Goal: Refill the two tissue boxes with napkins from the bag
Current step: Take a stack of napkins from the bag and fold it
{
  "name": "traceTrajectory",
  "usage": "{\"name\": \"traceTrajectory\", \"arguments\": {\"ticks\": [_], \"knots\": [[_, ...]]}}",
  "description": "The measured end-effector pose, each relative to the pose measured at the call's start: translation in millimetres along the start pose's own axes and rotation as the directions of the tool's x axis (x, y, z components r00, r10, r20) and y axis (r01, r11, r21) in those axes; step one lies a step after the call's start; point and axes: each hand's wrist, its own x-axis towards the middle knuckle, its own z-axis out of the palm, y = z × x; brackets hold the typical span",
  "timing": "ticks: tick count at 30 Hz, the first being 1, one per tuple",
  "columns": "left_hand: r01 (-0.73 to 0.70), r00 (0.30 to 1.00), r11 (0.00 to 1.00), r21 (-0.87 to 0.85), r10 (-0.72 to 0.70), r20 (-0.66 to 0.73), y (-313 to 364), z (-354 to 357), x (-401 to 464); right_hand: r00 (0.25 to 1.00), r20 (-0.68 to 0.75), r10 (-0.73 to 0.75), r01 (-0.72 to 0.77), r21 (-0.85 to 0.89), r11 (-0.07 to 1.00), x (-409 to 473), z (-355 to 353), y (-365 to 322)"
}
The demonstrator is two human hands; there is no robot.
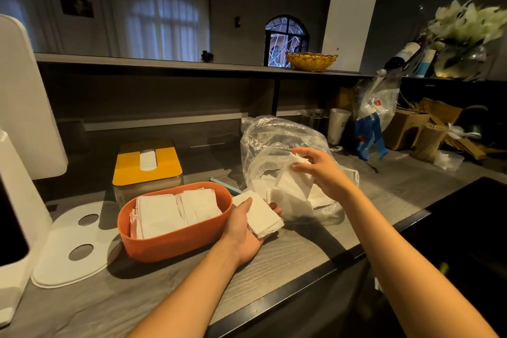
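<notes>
1. The left hand (247, 230) lies palm-up just right of the orange box, thumb curled over a small stack of folded napkins (263, 214) that rests on its fingers.
2. The right hand (318, 170) reaches in from the right, wrist bent, fingers and thumb pinching a white napkin (295, 186) at the mouth of the clear plastic bag (274, 140); the napkin hangs down from the pinch, in front of the bag.
3. The bag slumps on the bench (274, 261) just behind both hands, with more white napkins showing through its lower part.
4. The orange box (175, 241), open-topped, sits to the left of the left hand and touches it; two rows of napkins fill it close to the rim.
5. The yellow-lidded box (148, 164) stands behind the orange one, a white napkin showing in its slot.
6. A white oval lid (74, 244) with two round holes lies flat on the bench left of the orange box.
7. Farther right on the bench stand a paper cup (338, 125), another filled plastic bag (375, 107) and cardboard boxes (406, 126), well apart from the hands.
</notes>
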Motion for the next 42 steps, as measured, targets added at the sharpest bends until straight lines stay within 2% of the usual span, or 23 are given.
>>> {"name": "traceTrajectory", "arguments": {"ticks": [2, 3, 5, 7, 10, 12, 14, 16, 18, 23, 27, 30, 32, 35, 38, 40, 42], "knots": [[-0.001, 1.000, 1.000, 0.010, 0.001, 0.002, 0, 1, -1, 0.998, 0.023, 0.061, -0.059, -0.094, 0.994, 0, 1, -1], [-0.002, 1.000, 1.000, 0.019, 0.002, 0.000, 0, 1, -1, 0.996, 0.032, 0.089, -0.080, -0.216, 0.973, -1, 1, 2], [-0.002, 1.000, 1.000, 0.026, 0.002, -0.010, 0, 1, 0, 0.994, 0.019, 0.110, -0.080, -0.560, 0.824, -2, 1, 12], [0.006, 1.000, 1.000, 0.028, -0.005, -0.017, 1, 0, 0, 0.996, -0.031, 0.082, -0.079, -0.709, 0.700, -3, 1, 22], [0.009, 1.000, 1.000, 0.025, -0.009, -0.027, 1, -1, 1, 0.995, -0.099, -0.005, -0.063, -0.674, 0.736, -8, -4, 19], [0.012, 1.000, 1.000, 0.028, -0.011, -0.027, 0, 0, 0, 0.993, -0.105, -0.061, -0.012, -0.583, 0.812, -12, -8, 10], [0.012, 0.999, 1.000, 0.024, -0.011, -0.032, 0, 0, 0, 0.992, -0.074, -0.099, 0.060, -0.408, 0.911, -19, -11, -5], [0.005, 0.999, 1.000, 0.027, -0.004, -0.034, 1, -1, 1, 0.991, -0.026, -0.134, 0.122, -0.263, 0.957, -22, -14, -21], [0.005, 0.999, 0.999, 0.032, -0.004, -0.033, 1, -1, 1, 0.987, 0.043, -0.156, 0.162, -0.263, 0.951, -19, -16, -33], [0.002, 1.000, 0.999, 0.033, -0.001, -0.026, 0, -3, 3, 0.956, 0.288, -0.052, 0.200, -0.512, 0.836, 2, -26, -58], [-0.006, 1.000, 0.999, 0.038, 0.007, -0.029, -1, -1, 3, 0.853, 0.509, 0.112, 0.382, -0.756, 0.531, 20, -7, -60], [-0.003, 1.000, 1.000, 0.029, 0.004, -0.031, -1, 0, 2, 0.781, 0.588, 0.209, 0.461, -0.769, 0.442, 30, 23, -41], [0.003, 1.000, 1.000, 0.005, -0.003, -0.029, 0, -1, 2, 0.774, 0.614, 0.154, 0.501, -0.743, 0.444, 33, 37, -25], [0.006, 1.000, 1.000, 0.013, -0.005, -0.023, -1, -2, 4, 0.844, 0.535, -0.037, 0.468, -0.702, 0.537, 32, 39, -5], [0.007, 1.000, 0.999, 0.032, -0.006, -0.022, -2, -5, 8, 0.936, 0.313, -0.159, 0.338, -0.683, 0.648, 28, 22, 4], [0.009, 1.000, 0.999, 0.031, -0.009, -0.026, -2, -6, 9, 0.963, 0.263, -0.054, 0.234, -0.723, 0.650, 21, 12, 8], [0.006, 1.000, 0.999, 0.038, -0.005, -0.028, -2, -5, 10, 0.950, 0.281, 0.134, 0.160, -0.809, 0.566, 13, 11, 14]]}}
